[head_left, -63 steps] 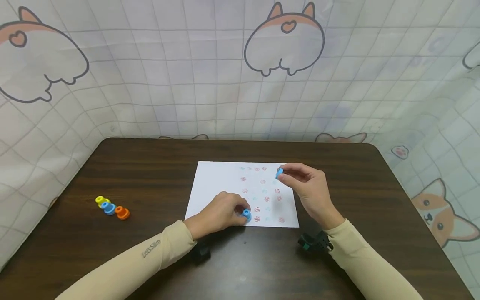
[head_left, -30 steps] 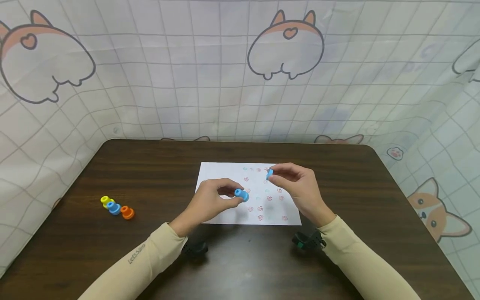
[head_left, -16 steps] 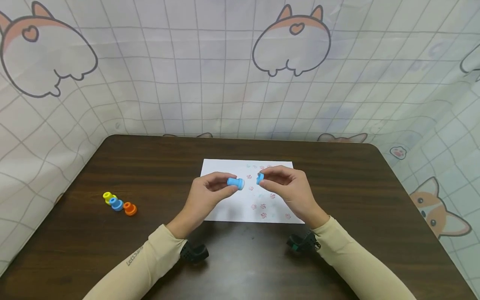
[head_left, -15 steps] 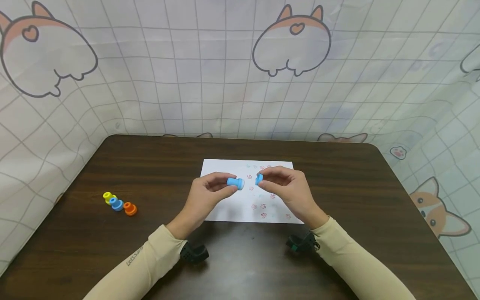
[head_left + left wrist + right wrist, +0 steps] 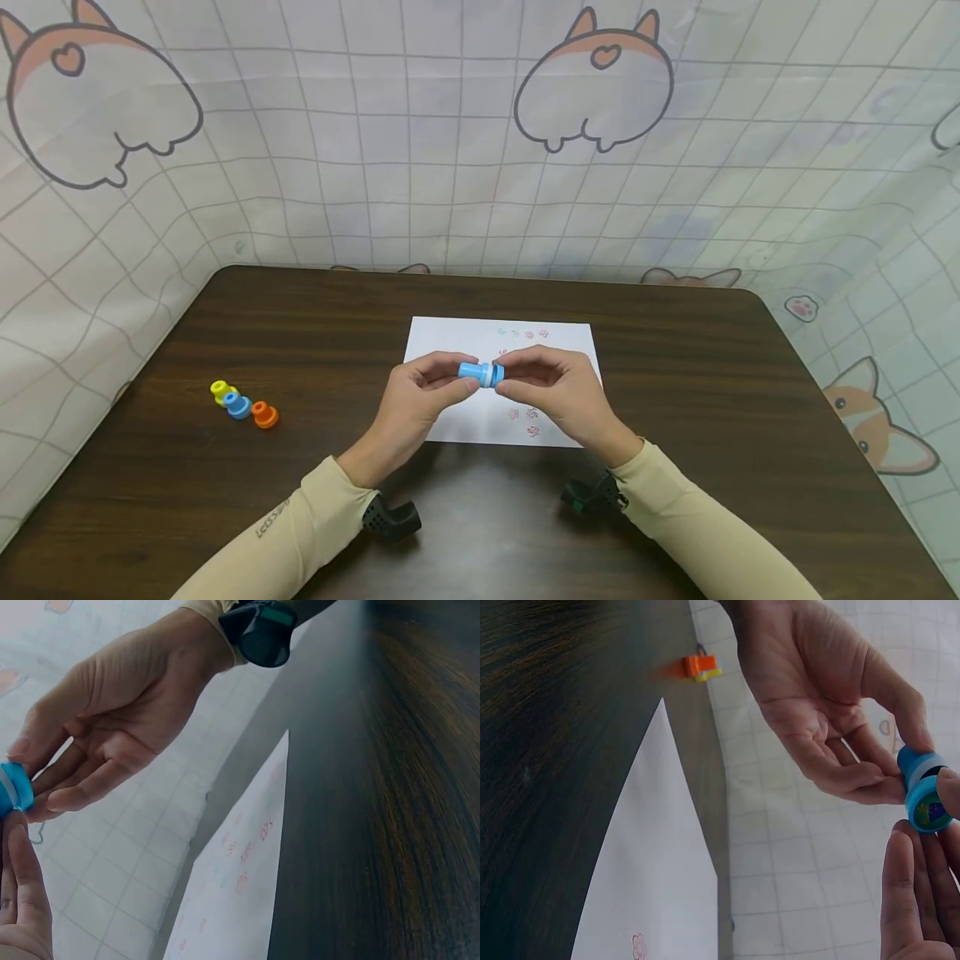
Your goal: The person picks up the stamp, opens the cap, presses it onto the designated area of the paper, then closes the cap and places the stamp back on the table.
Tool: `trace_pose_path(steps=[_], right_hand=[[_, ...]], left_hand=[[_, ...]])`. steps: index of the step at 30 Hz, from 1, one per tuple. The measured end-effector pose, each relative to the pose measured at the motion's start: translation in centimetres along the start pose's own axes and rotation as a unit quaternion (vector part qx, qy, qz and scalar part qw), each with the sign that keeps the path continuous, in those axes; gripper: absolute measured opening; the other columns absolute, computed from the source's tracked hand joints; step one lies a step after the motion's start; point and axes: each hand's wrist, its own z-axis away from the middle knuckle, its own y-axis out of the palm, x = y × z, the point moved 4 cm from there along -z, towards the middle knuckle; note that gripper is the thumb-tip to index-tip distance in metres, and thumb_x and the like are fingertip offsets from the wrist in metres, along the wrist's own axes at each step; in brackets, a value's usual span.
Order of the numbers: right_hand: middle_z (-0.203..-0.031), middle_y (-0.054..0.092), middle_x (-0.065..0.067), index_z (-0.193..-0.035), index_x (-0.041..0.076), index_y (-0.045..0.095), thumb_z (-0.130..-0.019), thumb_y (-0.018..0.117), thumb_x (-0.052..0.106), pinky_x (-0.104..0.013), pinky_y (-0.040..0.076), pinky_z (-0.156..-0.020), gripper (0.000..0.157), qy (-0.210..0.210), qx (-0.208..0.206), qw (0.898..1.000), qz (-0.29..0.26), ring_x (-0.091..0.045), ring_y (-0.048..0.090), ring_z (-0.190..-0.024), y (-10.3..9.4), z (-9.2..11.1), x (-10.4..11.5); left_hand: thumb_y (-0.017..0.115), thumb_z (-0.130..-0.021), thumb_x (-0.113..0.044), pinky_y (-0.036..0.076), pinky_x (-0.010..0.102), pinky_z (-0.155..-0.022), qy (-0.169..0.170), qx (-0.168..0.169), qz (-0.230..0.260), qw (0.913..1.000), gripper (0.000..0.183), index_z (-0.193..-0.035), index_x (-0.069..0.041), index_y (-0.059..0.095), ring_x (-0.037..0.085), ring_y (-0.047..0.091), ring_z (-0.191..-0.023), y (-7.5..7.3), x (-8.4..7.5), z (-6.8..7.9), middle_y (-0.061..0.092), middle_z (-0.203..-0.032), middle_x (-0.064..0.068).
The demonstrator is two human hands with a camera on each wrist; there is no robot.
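In the head view my left hand (image 5: pixel 405 408) pinches a blue self-inking stamp (image 5: pixel 469 372) by its handle, the stamp lying sideways above the paper. My right hand (image 5: pixel 558 396) pinches its blue cap (image 5: pixel 499 374) between thumb and fingertips. The cap meets the pale band at the stamp's face end. From the right wrist view, the cap (image 5: pixel 931 810) sits at an angle to the stamp body (image 5: pixel 910 761), with a dark gap on one side and a small dark purple picture on its end. A sheet of white paper (image 5: pixel 450 425) with red and faint green prints lies below.
Yellow (image 5: pixel 221 390), blue (image 5: pixel 237 406) and orange stamps (image 5: pixel 265 415) stand grouped at the left of the dark wooden table (image 5: pixel 337 308). A patterned white curtain (image 5: pixel 442 167) hangs behind it. Black wrist cameras (image 5: pixel 392 518) sit under both wrists.
My left hand has lifted the blue stamp from the paper and turned it sideways. My right hand has moved left with the cap, bringing it against the stamp's face end.
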Motion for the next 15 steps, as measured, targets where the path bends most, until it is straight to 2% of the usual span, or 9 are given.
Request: trace_pose_path(steps=[15], right_hand=[[-0.108,0.077,0.004,-0.115,0.001,0.075,-0.088,0.081,0.007,-0.03,0.064,-0.088,0.029,-0.008,0.012,1.0,-0.007,-0.013,0.078,-0.096,0.94,-0.26,-0.58]], left_hand=[[0.08,-0.09,-0.013,0.06,0.027,-0.095,-0.006,-0.003,-0.01,0.9999,0.035,-0.121,0.001,0.07,0.009,0.075,-0.098,-0.69,0.57,0.25,0.075,-0.105,-0.004]])
